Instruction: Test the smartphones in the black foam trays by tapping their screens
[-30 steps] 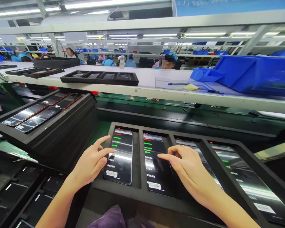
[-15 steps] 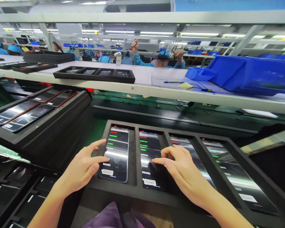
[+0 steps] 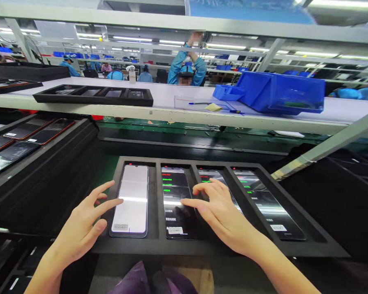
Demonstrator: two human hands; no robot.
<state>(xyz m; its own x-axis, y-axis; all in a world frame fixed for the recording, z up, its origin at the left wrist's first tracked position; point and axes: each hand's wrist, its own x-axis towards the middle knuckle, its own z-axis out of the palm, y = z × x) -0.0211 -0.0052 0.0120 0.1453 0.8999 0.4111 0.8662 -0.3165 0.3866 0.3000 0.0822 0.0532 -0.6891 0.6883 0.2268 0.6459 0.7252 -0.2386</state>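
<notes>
Several smartphones lie face up in the slots of a black foam tray [image 3: 135, 245] in front of me. My left hand [image 3: 82, 222] is open with fingers spread, its index fingertip at the left edge of the leftmost smartphone [image 3: 131, 212], whose screen is white. Over the second smartphone [image 3: 174, 220], my right hand [image 3: 217, 208] is open, its index finger extended to the dark screen with red, green and white text lines. That hand partly covers the third smartphone [image 3: 216, 175]. The rightmost smartphone [image 3: 263, 204] shows a similar list. Small white labels are stuck on the screens I can see fully.
A stack of black trays with phones [image 3: 52, 130] stands at the left. On the white shelf [image 3: 162, 92] ahead are another black tray [image 3: 92, 99], blue bins [image 3: 282, 92], a pen and a yellow note. A slanted metal bar [image 3: 325, 143] crosses at right. Co-workers sit beyond.
The leftmost phone's screen has turned from a dark text list to plain white. My view has shifted to the right. Across the shelf, a co-worker's raised hands have come together.
</notes>
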